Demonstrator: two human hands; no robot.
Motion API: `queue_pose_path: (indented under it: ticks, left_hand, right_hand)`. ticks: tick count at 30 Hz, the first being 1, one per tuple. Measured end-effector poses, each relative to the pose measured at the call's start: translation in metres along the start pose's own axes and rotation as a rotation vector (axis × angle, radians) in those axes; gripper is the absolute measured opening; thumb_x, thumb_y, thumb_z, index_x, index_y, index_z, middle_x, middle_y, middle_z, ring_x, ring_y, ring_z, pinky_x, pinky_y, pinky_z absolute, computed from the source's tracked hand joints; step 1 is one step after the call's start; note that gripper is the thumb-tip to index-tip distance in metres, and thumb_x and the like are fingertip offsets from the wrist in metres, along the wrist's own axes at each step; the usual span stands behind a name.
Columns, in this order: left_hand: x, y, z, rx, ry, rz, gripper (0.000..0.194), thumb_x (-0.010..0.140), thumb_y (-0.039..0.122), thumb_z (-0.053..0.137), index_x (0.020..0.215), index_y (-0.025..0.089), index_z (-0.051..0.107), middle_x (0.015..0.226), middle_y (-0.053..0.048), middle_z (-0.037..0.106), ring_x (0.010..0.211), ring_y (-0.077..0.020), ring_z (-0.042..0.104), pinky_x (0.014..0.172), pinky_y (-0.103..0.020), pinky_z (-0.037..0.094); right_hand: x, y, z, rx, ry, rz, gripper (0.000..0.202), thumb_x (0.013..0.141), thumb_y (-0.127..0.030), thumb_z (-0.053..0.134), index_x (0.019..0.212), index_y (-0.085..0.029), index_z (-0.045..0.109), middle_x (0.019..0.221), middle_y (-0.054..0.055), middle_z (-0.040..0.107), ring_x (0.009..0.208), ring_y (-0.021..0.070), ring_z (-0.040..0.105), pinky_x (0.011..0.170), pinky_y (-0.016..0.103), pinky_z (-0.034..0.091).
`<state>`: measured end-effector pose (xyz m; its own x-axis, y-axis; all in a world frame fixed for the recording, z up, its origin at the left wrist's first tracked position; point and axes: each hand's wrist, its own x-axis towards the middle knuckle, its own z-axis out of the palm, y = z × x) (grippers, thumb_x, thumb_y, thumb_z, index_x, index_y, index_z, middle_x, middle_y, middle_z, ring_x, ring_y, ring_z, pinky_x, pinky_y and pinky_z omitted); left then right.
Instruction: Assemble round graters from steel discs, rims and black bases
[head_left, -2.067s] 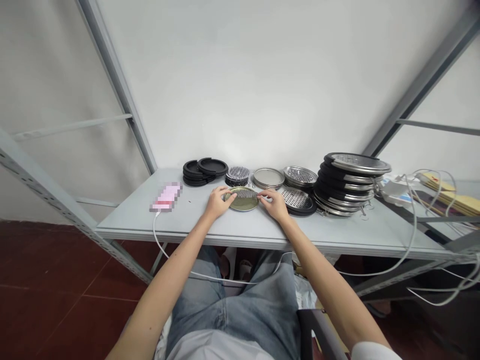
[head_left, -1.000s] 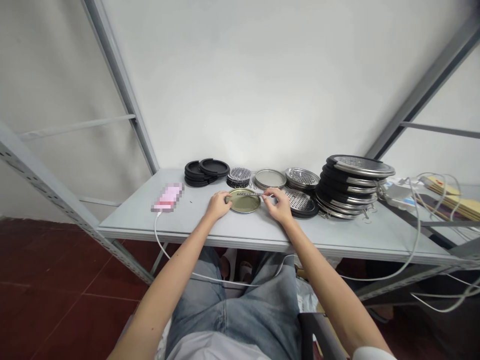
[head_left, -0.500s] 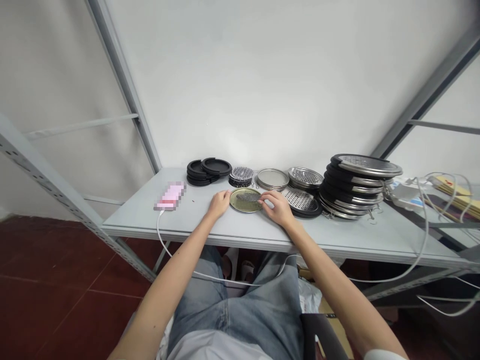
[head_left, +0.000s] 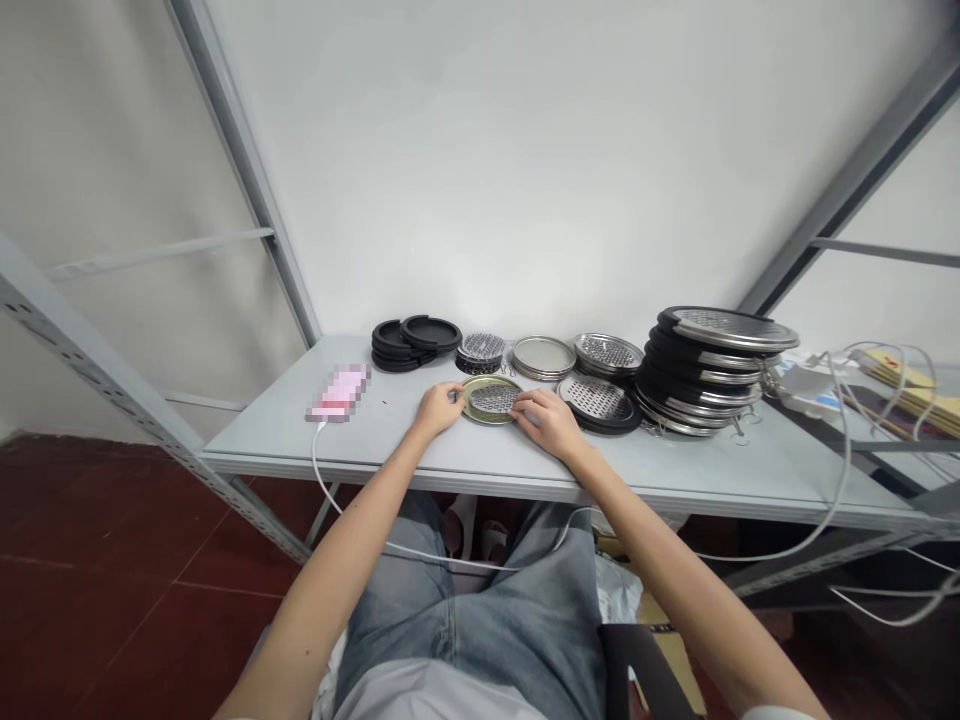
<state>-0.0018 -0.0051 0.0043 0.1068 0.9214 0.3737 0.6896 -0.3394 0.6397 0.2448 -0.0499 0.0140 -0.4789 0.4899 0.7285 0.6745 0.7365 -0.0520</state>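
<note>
A gold-rimmed round tray [head_left: 480, 413] lies on the grey table [head_left: 390, 440] with a perforated metal disc [head_left: 493, 399] lying flat inside it. My left hand [head_left: 437, 409] grips the tray's left rim. My right hand [head_left: 547, 421] rests at the tray's right rim, fingers touching the perforated disc. Behind them, along the wall, stand black rubber rings [head_left: 414, 342], a small pile of perforated discs [head_left: 481, 351], a plain metal tray [head_left: 543, 356] and a perforated steel plate [head_left: 607, 351].
A tall stack of black-rimmed perforated lids [head_left: 709, 365] stands at the right, one more lid [head_left: 600, 404] beside my right hand. A pink phone [head_left: 337, 392] with a white cable [head_left: 324, 480] lies left. Cables and a power strip [head_left: 810, 385] crowd the far right. Slanted shelf struts [head_left: 247, 180] flank the table.
The perforated disc was tilted on edge over the tray, then laid down flat inside it. My right hand lowered onto the tray's right rim; my left hand stayed on the left rim.
</note>
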Motion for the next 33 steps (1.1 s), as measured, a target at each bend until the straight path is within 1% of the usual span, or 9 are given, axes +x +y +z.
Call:
queue_pose_path:
  ticks: [3,5,9,17,21,24,28,31,33]
  left_hand:
    - [0.000,0.000,0.000,0.036,-0.006,0.017,0.027,0.076,0.024,0.072,0.102,0.020,0.073,0.113,-0.005,0.073,0.109,-0.0224,0.065,0.103,-0.033,0.047]
    - [0.000,0.000,0.000,0.047,-0.016,0.015,0.029,0.074,0.026,0.074,0.102,0.021,0.073,0.114,-0.004,0.073,0.110,-0.0220,0.065,0.103,-0.032,0.047]
    - [0.002,-0.002,0.001,0.035,-0.032,-0.006,0.029,0.073,0.021,0.072,0.102,0.022,0.073,0.114,-0.001,0.073,0.110,-0.0213,0.065,0.103,-0.030,0.046]
    - [0.003,-0.006,0.002,0.002,-0.053,-0.003,0.031,0.074,0.021,0.071,0.105,0.023,0.074,0.116,-0.002,0.073,0.113,-0.0224,0.065,0.104,-0.031,0.045]
    - [0.002,-0.003,0.001,0.025,-0.055,0.012,0.028,0.076,0.019,0.068,0.103,0.023,0.075,0.116,-0.002,0.073,0.114,-0.0223,0.065,0.105,-0.032,0.045]
    - [0.000,0.002,0.000,0.042,-0.069,0.016,0.032,0.076,0.014,0.066,0.105,0.022,0.074,0.122,-0.003,0.070,0.115,-0.0222,0.064,0.105,-0.032,0.045]
    - [-0.001,0.008,-0.003,0.058,-0.104,0.041,0.044,0.076,0.010,0.062,0.118,0.021,0.070,0.121,-0.005,0.071,0.112,-0.0227,0.065,0.104,-0.031,0.046]
    - [-0.001,0.012,-0.004,0.087,-0.128,0.070,0.057,0.077,0.009,0.059,0.132,0.019,0.060,0.127,-0.008,0.067,0.116,-0.0238,0.063,0.105,-0.031,0.045]
    - [-0.001,0.017,-0.005,0.128,-0.157,0.067,0.064,0.078,0.007,0.057,0.141,0.018,0.050,0.132,-0.010,0.064,0.119,-0.0240,0.061,0.105,-0.031,0.044]
  right_hand:
    - [-0.001,0.002,0.002,-0.018,-0.022,0.032,0.016,0.095,-0.028,0.055,0.090,-0.021,0.068,0.096,0.008,0.071,0.087,0.0217,0.062,0.078,0.035,0.049]
    - [-0.001,0.003,0.003,-0.019,-0.036,0.050,0.016,0.095,-0.028,0.055,0.090,-0.021,0.069,0.097,0.008,0.070,0.088,0.0222,0.062,0.079,0.035,0.049]
    - [-0.002,0.004,0.004,-0.017,-0.055,0.078,0.015,0.094,-0.027,0.056,0.091,-0.021,0.069,0.098,0.008,0.070,0.090,0.0228,0.062,0.081,0.036,0.049]
    - [0.000,0.001,0.002,-0.001,-0.075,0.061,0.014,0.094,-0.025,0.057,0.090,-0.021,0.069,0.096,0.008,0.071,0.089,0.0227,0.062,0.081,0.036,0.049]
    - [-0.001,0.001,0.002,0.002,-0.073,0.059,0.014,0.094,-0.025,0.056,0.090,-0.021,0.069,0.096,0.008,0.071,0.089,0.0224,0.062,0.080,0.036,0.049]
    - [-0.001,0.000,0.002,0.011,-0.091,0.053,0.013,0.093,-0.024,0.057,0.089,-0.021,0.069,0.093,0.008,0.070,0.088,0.0219,0.062,0.080,0.035,0.049]
    - [-0.001,-0.001,0.000,0.016,-0.105,0.054,0.014,0.093,-0.024,0.056,0.089,-0.021,0.069,0.091,0.008,0.070,0.087,0.0216,0.062,0.081,0.034,0.048]
    - [-0.001,-0.001,0.001,0.017,-0.116,0.066,0.015,0.093,-0.024,0.055,0.088,-0.020,0.069,0.090,0.008,0.070,0.086,0.0213,0.062,0.081,0.034,0.047]
    - [-0.001,0.000,0.001,0.023,-0.120,0.080,0.015,0.093,-0.025,0.055,0.089,-0.020,0.069,0.091,0.008,0.070,0.086,0.0213,0.062,0.080,0.033,0.047]
